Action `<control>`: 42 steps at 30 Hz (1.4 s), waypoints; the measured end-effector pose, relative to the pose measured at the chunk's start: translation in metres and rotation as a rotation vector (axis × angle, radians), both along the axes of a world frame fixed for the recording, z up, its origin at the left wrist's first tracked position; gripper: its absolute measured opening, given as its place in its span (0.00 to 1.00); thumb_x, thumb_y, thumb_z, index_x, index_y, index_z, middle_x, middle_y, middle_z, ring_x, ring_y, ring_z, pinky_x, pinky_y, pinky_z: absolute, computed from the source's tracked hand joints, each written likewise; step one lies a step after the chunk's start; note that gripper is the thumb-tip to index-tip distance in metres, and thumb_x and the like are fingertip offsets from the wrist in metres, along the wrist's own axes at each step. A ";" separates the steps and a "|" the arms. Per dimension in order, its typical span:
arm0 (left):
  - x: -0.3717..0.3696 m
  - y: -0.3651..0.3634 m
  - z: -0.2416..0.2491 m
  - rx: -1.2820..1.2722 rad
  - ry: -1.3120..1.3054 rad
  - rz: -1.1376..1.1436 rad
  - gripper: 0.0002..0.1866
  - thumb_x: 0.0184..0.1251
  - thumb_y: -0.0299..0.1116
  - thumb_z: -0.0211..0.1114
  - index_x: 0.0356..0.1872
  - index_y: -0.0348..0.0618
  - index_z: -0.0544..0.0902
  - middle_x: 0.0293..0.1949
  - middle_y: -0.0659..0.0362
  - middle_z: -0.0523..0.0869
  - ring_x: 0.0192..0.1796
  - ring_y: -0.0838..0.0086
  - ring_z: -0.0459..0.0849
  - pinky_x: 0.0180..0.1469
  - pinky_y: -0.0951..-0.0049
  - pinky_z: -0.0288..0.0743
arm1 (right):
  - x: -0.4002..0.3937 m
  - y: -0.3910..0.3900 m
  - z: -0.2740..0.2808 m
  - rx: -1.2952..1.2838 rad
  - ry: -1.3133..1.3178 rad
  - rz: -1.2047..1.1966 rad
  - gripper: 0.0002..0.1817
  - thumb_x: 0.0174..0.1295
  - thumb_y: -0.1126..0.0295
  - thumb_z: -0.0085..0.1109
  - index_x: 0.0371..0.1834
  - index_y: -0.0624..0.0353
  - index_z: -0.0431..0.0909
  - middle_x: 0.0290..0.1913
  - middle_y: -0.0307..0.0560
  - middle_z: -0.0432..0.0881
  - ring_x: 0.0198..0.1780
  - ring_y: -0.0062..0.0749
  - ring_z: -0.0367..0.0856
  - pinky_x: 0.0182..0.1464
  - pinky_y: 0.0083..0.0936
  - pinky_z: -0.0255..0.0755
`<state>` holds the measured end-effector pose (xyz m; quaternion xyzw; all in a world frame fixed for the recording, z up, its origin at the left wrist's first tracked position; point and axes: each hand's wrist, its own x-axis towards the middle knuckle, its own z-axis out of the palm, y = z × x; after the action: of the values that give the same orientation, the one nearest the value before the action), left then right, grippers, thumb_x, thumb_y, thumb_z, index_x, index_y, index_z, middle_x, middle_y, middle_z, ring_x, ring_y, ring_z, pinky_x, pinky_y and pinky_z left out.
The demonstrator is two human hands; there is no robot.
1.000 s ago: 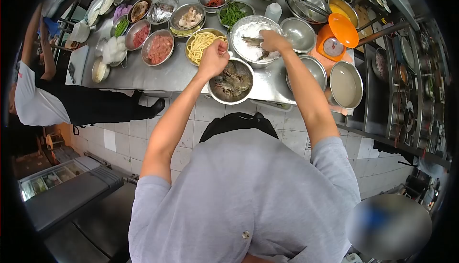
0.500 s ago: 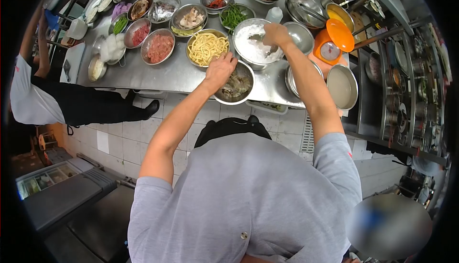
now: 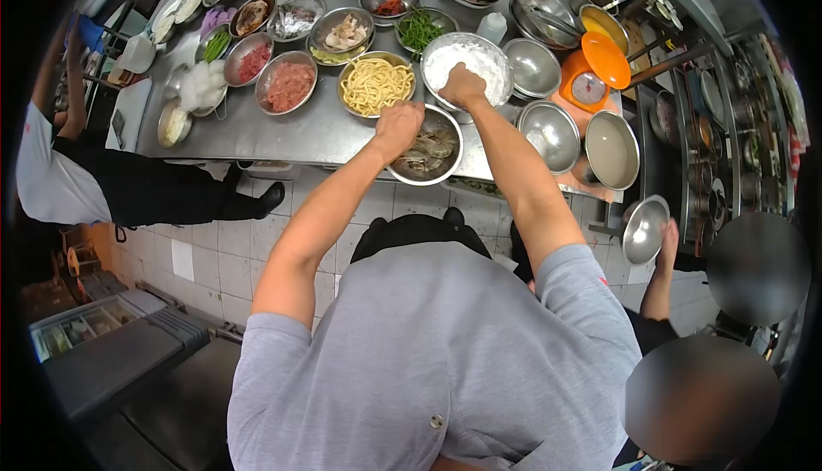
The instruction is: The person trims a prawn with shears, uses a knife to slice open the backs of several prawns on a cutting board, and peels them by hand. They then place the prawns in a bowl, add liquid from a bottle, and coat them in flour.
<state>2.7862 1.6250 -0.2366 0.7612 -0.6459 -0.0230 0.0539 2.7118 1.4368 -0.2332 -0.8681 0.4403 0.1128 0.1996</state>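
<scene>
My left hand [image 3: 400,128] is closed on the upper left rim of a steel bowl [image 3: 459,147] at the table's front edge. Grey raw shrimp [image 3: 432,147] lie inside it. My right hand [image 3: 462,86] is down in a larger steel bowl of white flour [image 3: 481,62], just behind the shrimp bowl. Its fingers are bent and pressed together, and the fingertips are hidden, so what they hold does not show. A bowl of thick yellow noodles [image 3: 375,87] stands right beside my left hand.
Bowls of ground meat [image 3: 289,87], garlic [image 3: 345,32] and chopped green stalks [image 3: 421,32] stand left and behind. At right are metal bowls [image 3: 550,135], an orange scale [image 3: 587,86] and a pot of cloudy liquid [image 3: 613,152]. Another person's hand [image 3: 667,244] holds a metal bowl [image 3: 646,229].
My right hand has moved left and lower within the flour bowl; the shrimp seen near it earlier no longer shows. My left hand stays at the shrimp bowl. A person with a metal bowl has appeared at right.
</scene>
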 end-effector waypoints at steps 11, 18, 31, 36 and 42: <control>0.019 0.031 0.017 0.051 0.626 0.356 0.19 0.51 0.33 0.71 0.44 0.32 0.84 0.45 0.44 0.88 0.48 0.52 0.87 0.53 0.61 0.79 | -0.020 -0.081 0.010 0.545 -0.295 -0.177 0.41 0.62 0.47 0.55 0.74 0.63 0.66 0.66 0.62 0.77 0.59 0.53 0.81 0.57 0.43 0.76; 0.027 0.052 0.020 -0.016 1.573 0.518 0.19 0.56 0.24 0.65 0.52 0.37 0.82 0.38 0.58 0.85 0.36 0.75 0.83 0.37 0.73 0.78 | -0.034 -0.057 0.028 0.084 -0.345 0.086 0.36 0.51 0.60 0.64 0.64 0.69 0.77 0.56 0.67 0.84 0.57 0.54 0.84 0.60 0.36 0.76; 0.049 0.079 0.057 -0.221 2.285 0.367 0.23 0.76 0.37 0.49 0.67 0.39 0.72 0.57 0.53 0.85 0.54 0.70 0.86 0.36 0.76 0.74 | -0.086 0.072 0.105 0.378 -0.744 -0.279 0.37 0.60 0.65 0.72 0.66 0.81 0.70 0.39 0.58 0.89 0.38 0.34 0.87 0.47 0.28 0.78; 0.062 0.069 0.063 -0.187 2.296 0.250 0.24 0.76 0.36 0.49 0.68 0.34 0.70 0.60 0.49 0.83 0.59 0.66 0.84 0.52 0.71 0.80 | -0.080 0.101 -0.019 0.516 -0.566 -0.233 0.31 0.61 0.65 0.71 0.61 0.78 0.77 0.43 0.66 0.88 0.47 0.42 0.88 0.53 0.35 0.78; 0.056 0.059 0.055 -0.110 2.294 0.158 0.17 0.78 0.34 0.52 0.59 0.35 0.76 0.55 0.46 0.85 0.49 0.75 0.82 0.44 0.75 0.78 | -0.084 0.142 0.024 0.011 -0.496 -0.168 0.25 0.57 0.65 0.70 0.55 0.71 0.82 0.42 0.68 0.87 0.48 0.53 0.88 0.52 0.38 0.78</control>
<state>2.8425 1.6835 -0.1820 0.3272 -0.1674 -0.6706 0.6443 2.6281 1.5789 -0.2090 -0.8283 0.4480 -0.1181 0.3150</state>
